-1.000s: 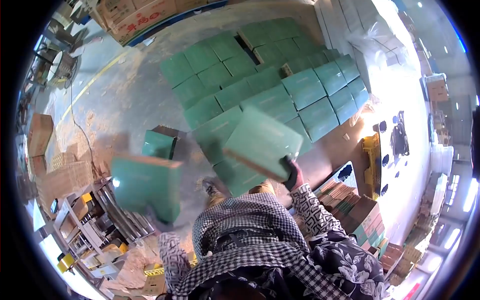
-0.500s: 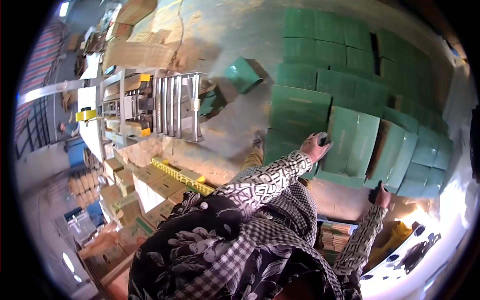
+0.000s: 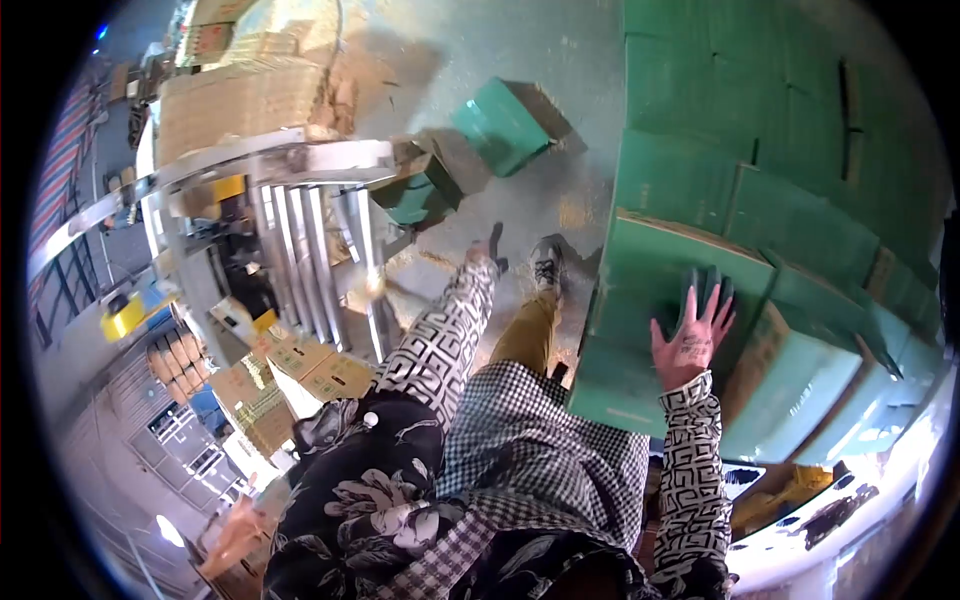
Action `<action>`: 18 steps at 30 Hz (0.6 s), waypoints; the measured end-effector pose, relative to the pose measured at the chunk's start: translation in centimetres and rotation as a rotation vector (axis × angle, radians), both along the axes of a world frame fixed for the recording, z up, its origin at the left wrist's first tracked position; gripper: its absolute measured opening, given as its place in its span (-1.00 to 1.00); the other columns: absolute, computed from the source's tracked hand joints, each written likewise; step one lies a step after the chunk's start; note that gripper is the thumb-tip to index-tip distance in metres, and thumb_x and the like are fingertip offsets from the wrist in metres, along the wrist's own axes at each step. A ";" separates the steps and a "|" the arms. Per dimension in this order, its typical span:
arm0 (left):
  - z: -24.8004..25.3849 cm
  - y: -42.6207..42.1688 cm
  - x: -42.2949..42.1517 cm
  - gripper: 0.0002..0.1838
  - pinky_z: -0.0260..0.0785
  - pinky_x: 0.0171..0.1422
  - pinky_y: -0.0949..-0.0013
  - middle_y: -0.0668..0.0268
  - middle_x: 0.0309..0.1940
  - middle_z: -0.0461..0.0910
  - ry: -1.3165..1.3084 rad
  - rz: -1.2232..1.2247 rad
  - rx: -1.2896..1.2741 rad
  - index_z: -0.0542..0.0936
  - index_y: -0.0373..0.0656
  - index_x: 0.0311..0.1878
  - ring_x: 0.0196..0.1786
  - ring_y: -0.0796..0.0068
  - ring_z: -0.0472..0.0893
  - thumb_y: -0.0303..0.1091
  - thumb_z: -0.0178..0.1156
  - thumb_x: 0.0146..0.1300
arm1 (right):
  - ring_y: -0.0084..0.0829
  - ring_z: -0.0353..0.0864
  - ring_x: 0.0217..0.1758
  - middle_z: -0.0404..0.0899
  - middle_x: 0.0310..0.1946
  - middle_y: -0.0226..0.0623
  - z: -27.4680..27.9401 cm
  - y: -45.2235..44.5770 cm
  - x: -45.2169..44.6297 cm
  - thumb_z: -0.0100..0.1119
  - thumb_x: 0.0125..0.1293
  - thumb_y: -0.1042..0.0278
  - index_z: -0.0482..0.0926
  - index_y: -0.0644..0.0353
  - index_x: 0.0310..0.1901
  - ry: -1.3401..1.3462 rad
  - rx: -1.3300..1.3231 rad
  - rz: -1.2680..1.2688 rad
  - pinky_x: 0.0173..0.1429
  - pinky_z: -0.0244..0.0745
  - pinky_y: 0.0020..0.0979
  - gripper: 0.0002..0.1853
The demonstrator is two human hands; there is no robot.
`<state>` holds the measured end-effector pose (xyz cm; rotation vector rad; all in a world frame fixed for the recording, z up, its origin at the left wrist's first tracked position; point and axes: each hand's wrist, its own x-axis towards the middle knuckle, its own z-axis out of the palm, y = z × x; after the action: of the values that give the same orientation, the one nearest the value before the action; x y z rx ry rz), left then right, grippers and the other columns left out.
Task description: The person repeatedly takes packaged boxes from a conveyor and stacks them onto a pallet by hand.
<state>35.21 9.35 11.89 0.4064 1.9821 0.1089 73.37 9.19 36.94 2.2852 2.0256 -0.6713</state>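
Note:
My right hand (image 3: 693, 338), in a pink glove with dark fingertips, lies with its fingers spread on a green carton (image 3: 660, 262). It grips nothing. My left hand (image 3: 484, 254), also pink with dark fingertips, is out over the floor beside the metal roller stand, apart from the cartons. Its fingers seem stretched out, though they look small and blurred, and no object shows in them. A tilted green carton (image 3: 795, 370) stands just right of my right hand, with more green cartons packed behind it.
A roller stand (image 3: 310, 270) is at the left. Two loose green cartons, one closed (image 3: 502, 128) and one darker (image 3: 420, 190), sit on the floor ahead. Flattened brown cardboard (image 3: 240, 100) lies at the upper left. Brown boxes (image 3: 330, 375) are at the lower left.
My left hand has come off the green cartons and swung left over the floor. My right hand has shifted from a carton's near edge onto a carton's face. The view has turned and moved.

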 end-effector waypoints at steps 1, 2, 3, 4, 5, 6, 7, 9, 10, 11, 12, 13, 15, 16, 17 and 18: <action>-8.1 -2.0 -4.1 -0.29 0.45 -0.17 0.34 -0.05 -0.08 0.46 0.065 -0.455 0.127 0.13 0.13 0.33 -0.13 0.18 0.53 -0.31 0.21 0.12 | 0.27 -0.08 0.31 -0.01 0.27 0.15 -4.5 -1.4 0.0 0.18 -0.07 -0.09 0.25 0.20 0.18 -0.190 0.007 0.033 0.34 -0.23 0.18 -0.21; -6.5 0.9 -3.5 -0.30 0.45 -0.17 0.35 -0.05 -0.08 0.46 0.005 -0.124 0.101 0.14 0.10 0.31 -0.13 0.18 0.52 -0.30 0.22 0.12 | 0.32 -0.02 0.27 0.07 0.22 0.18 -6.0 -1.8 0.2 0.13 -0.12 -0.26 0.32 0.13 0.15 -0.239 -0.081 0.041 0.25 -0.19 0.31 -0.17; -5.6 3.3 -2.7 -0.32 0.46 -0.17 0.35 -0.05 -0.09 0.46 -0.041 0.158 0.113 0.15 0.07 0.29 -0.13 0.18 0.52 -0.30 0.22 0.12 | 0.32 -0.02 0.27 0.07 0.22 0.18 -6.5 -3.5 1.5 0.07 -0.09 -0.32 0.32 0.12 0.15 -0.225 0.068 0.048 0.25 -0.18 0.32 -0.17; -7.1 5.6 -2.9 -0.34 0.46 -0.17 0.35 -0.04 -0.10 0.46 -0.077 0.298 0.143 0.16 0.04 0.28 -0.13 0.18 0.52 -0.30 0.22 0.12 | 0.33 -0.02 0.27 0.06 0.22 0.18 -8.0 -4.3 1.4 0.00 -0.07 -0.38 0.33 0.10 0.15 -0.226 0.206 0.059 0.24 -0.18 0.33 -0.16; -8.5 7.4 -2.9 -0.35 0.46 -0.17 0.36 -0.04 -0.10 0.46 -0.109 0.388 0.176 0.18 0.02 0.26 -0.13 0.19 0.52 -0.29 0.22 0.11 | 0.31 -0.02 0.27 0.05 0.23 0.18 -8.2 -4.5 1.3 -0.06 -0.05 -0.42 0.30 0.09 0.18 -0.234 0.197 0.047 0.24 -0.18 0.33 -0.14; -10.1 9.4 -2.9 -0.37 0.47 -0.16 0.36 -0.04 -0.11 0.45 -0.152 0.447 0.221 0.19 -0.01 0.24 -0.12 0.19 0.51 -0.29 0.23 0.11 | 0.30 -0.02 0.28 0.04 0.24 0.18 -8.0 -4.3 1.5 -0.11 -0.03 -0.45 0.26 0.08 0.20 -0.248 0.195 0.032 0.25 -0.17 0.32 -0.13; -12.1 11.7 -2.9 -0.38 0.47 -0.16 0.36 -0.04 -0.11 0.45 -0.191 0.500 0.256 0.20 -0.04 0.23 -0.12 0.19 0.51 -0.29 0.23 0.11 | 0.28 -0.01 0.29 0.03 0.25 0.18 -8.4 -4.3 1.8 -0.10 -0.01 -0.42 0.22 0.06 0.23 -0.206 0.236 0.047 0.25 -0.16 0.31 -0.13; -15.2 14.9 -2.7 -0.40 0.48 -0.16 0.37 -0.04 -0.12 0.45 -0.265 0.601 0.310 0.22 -0.09 0.19 -0.12 0.20 0.51 -0.28 0.24 0.11 | 0.23 0.00 0.30 0.01 0.26 0.16 -8.5 -4.4 2.2 -0.07 0.03 -0.37 0.13 0.04 0.28 -0.114 0.315 0.074 0.26 -0.14 0.30 -0.14; -16.4 16.0 -2.4 -0.42 0.48 -0.16 0.37 -0.04 -0.13 0.45 -0.301 0.645 0.333 0.23 -0.12 0.17 -0.12 0.20 0.50 -0.28 0.24 0.11 | 0.20 -0.06 0.33 -0.04 0.28 0.17 -8.2 -2.8 1.8 -0.21 0.09 -0.38 0.06 0.13 0.30 -0.183 0.240 0.112 0.29 -0.18 0.25 -0.13; -17.4 16.9 -2.1 -0.43 0.49 -0.16 0.38 -0.04 -0.14 0.45 -0.335 0.684 0.350 0.25 -0.15 0.16 -0.12 0.20 0.50 -0.28 0.24 0.11 | 0.18 -0.11 0.36 -0.09 0.30 0.19 -8.0 -1.3 1.4 -0.35 0.16 -0.38 -0.01 0.22 0.32 -0.250 0.168 0.154 0.32 -0.21 0.20 -0.11; -18.2 17.3 -1.8 -0.44 0.49 -0.16 0.38 -0.03 -0.14 0.44 -0.363 0.721 0.367 0.26 -0.17 0.14 -0.11 0.20 0.50 -0.27 0.24 0.11 | 0.17 -0.10 0.36 -0.07 0.30 0.19 -8.4 -0.9 0.9 -0.36 0.18 -0.36 0.00 0.24 0.32 -0.257 0.216 0.164 0.32 -0.20 0.19 -0.13; -18.6 17.6 -1.3 -0.45 0.49 -0.16 0.38 -0.03 -0.15 0.44 -0.389 0.765 0.382 0.27 -0.20 0.12 -0.11 0.20 0.50 -0.27 0.25 0.11 | 0.17 -0.08 0.36 -0.06 0.29 0.18 -8.8 -0.5 0.5 -0.37 0.20 -0.33 0.02 0.25 0.31 -0.265 0.265 0.174 0.33 -0.19 0.18 -0.16; -18.6 17.4 -0.8 -0.46 0.50 -0.16 0.39 -0.03 -0.16 0.44 -0.436 0.832 0.401 0.29 -0.26 0.09 -0.11 0.21 0.49 -0.26 0.25 0.11 | 0.17 -0.07 0.35 -0.04 0.29 0.18 -8.9 -0.6 0.4 -0.37 0.21 -0.31 0.04 0.25 0.30 -0.246 0.293 0.157 0.32 -0.18 0.19 -0.18; -18.2 17.0 -0.5 -0.47 0.51 -0.15 0.39 -0.03 -0.16 0.44 -0.454 0.869 0.409 0.30 -0.28 0.07 -0.11 0.21 0.49 -0.26 0.26 0.11 | 0.18 -0.07 0.35 -0.04 0.29 0.17 -8.8 -0.7 0.6 -0.35 0.20 -0.31 0.05 0.24 0.30 -0.217 0.298 0.144 0.31 -0.17 0.19 -0.17; -17.1 16.0 -0.1 -0.48 0.51 -0.15 0.40 -0.03 -0.17 0.44 -0.455 0.902 0.405 0.31 -0.31 0.05 -0.11 0.21 0.49 -0.26 0.26 0.10 | 0.19 -0.07 0.34 -0.04 0.29 0.16 -8.6 -0.7 0.7 -0.34 0.19 -0.31 0.06 0.24 0.30 -0.189 0.303 0.131 0.31 -0.16 0.20 -0.17; -15.7 15.6 0.7 -0.48 0.51 -0.15 0.40 -0.03 -0.17 0.44 -0.491 0.932 0.414 0.33 -0.34 0.04 -0.10 0.22 0.48 -0.25 0.26 0.10 | 0.21 -0.06 0.33 -0.05 0.29 0.13 -8.5 -1.3 1.2 -0.31 0.16 -0.35 0.06 0.18 0.30 -0.171 0.321 0.132 0.27 -0.14 0.25 -0.16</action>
<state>35.96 24.93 -3.84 -0.3028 1.5007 1.1061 74.61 7.86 28.41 2.2376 2.3130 -0.1438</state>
